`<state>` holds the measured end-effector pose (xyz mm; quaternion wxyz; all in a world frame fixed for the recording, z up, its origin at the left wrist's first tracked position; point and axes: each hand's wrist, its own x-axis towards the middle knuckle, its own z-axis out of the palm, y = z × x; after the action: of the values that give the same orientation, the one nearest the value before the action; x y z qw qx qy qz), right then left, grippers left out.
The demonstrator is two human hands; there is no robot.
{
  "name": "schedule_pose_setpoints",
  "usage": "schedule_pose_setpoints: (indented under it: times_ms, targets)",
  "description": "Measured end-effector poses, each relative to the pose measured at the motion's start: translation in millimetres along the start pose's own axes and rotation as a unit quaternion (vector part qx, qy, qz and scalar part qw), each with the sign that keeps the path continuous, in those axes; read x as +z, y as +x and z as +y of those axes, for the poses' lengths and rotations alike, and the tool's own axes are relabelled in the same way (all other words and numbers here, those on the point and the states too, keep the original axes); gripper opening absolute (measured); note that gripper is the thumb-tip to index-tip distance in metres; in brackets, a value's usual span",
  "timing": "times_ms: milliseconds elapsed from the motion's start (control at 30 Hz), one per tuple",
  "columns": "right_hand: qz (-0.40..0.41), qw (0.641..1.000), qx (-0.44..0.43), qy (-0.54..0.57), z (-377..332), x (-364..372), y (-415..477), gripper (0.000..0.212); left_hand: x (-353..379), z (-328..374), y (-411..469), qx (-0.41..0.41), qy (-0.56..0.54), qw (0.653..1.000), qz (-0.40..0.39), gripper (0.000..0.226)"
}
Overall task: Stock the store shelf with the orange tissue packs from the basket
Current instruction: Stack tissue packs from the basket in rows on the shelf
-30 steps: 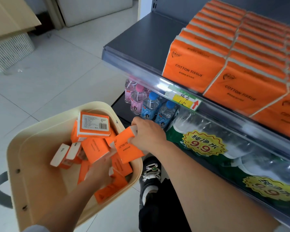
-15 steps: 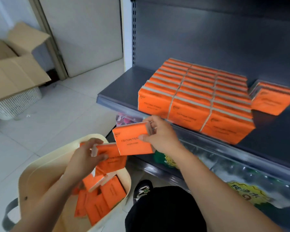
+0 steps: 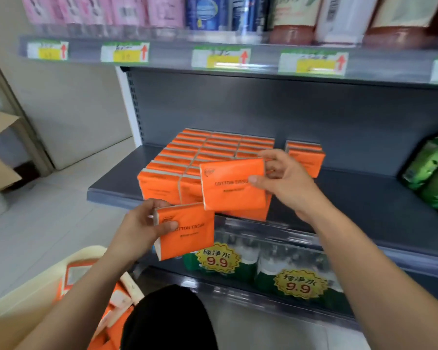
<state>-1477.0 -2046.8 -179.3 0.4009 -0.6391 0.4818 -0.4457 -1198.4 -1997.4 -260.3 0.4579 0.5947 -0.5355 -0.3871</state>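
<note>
Placing: right grip (image 3: 286, 183) clamps upper pack (image 3: 233, 190) before stack (image 3: 187, 157), left grip (image 3: 142, 228) clamps lower pack (image 3: 190, 233) below; next seat both beside stack.

orange tissue packs (image 3: 234, 186), grey shelf (image 3: 364, 198), cream basket (image 3: 36, 294), green packs (image 3: 433, 173)

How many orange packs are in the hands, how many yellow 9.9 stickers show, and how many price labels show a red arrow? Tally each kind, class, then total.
Held orange packs: 2
Yellow 9.9 stickers: 2
Red-arrow price labels: 4
Total: 8
</note>
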Motion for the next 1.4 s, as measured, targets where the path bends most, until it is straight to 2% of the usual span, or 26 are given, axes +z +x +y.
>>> schedule_pose_setpoints:
  times_ms: [100, 200, 500, 700, 833, 1400]
  targets:
    - [0.047, 0.999, 0.003, 0.011, 9.1, -36.8, 1.8, 0.043, 31.7, 18.7, 4.0, 0.008, 0.001, 0.999, -0.034, 0.030]
    - [0.093, 0.996, 0.005, 0.000, 22.2, -67.6, 4.9, 0.046, 61.5, 28.4, 12.8, 0.017, -0.003, 0.998, -0.057, 0.036]
    - [0.190, 0.980, 0.052, -0.019, 70.4, -135.3, 27.0, 0.043, 141.8, 50.8, 27.6, 0.044, -0.027, 0.989, -0.139, 0.028]
    - [0.176, 0.976, 0.107, -0.066, 118.3, -150.5, 51.1, 0.047, 176.7, 61.1, 41.9, 0.058, -0.031, 0.984, -0.164, 0.027]
    - [0.163, 0.975, 0.123, -0.088, 143.0, -153.4, 69.8, 0.042, 194.4, 62.1, 52.1, 0.055, -0.024, 0.983, -0.174, 0.031]
    - [0.179, 0.947, 0.058, -0.261, 187.2, -165.4, 136.4, 0.050, 216.3, 66.1, 63.8, 0.081, 0.010, 0.975, -0.208, 0.033]
